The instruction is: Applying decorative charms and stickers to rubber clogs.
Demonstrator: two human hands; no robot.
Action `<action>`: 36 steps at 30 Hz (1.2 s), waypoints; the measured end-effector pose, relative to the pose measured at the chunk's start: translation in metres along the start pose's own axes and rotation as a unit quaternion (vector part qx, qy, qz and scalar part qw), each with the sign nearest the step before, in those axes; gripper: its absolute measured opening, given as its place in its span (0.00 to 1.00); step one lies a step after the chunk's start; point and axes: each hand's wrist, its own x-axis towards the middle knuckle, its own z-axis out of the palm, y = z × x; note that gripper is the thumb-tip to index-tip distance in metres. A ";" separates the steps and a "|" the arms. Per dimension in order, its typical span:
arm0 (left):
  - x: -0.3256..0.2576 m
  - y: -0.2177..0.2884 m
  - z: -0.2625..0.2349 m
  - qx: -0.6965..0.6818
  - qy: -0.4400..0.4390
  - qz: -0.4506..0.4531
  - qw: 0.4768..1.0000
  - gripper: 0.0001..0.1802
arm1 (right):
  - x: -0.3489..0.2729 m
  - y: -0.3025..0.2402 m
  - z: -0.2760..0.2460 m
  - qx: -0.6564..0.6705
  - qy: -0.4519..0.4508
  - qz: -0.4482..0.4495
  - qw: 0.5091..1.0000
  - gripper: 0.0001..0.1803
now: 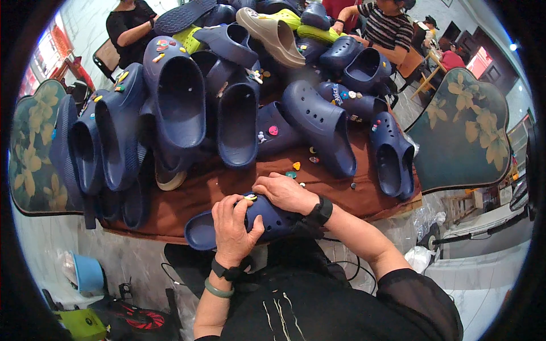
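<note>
A navy clog lies at the table's near edge, its heel end to the left. Bent fingers of my left hand press over it beside a small yellow and white shoe charm, the thumb lower on the clog. My right hand curls over the far side of the same clog, fingertips close to that charm. What lies under the fingers is hidden. Just beyond, loose charms lie on the brown cloth: an orange-yellow one, a green one and several other small ones.
Many navy clogs are heaped across the brown-covered table, some with charms. A beige clog sits on top. Flowered chair backs flank the table. Two people are at the far side. A blue bucket stands on the floor.
</note>
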 end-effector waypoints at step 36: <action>-0.006 0.002 0.004 -0.018 0.038 -0.062 0.997 0.28 | 0.028 -0.023 0.033 0.155 0.135 0.034 0.978 0.15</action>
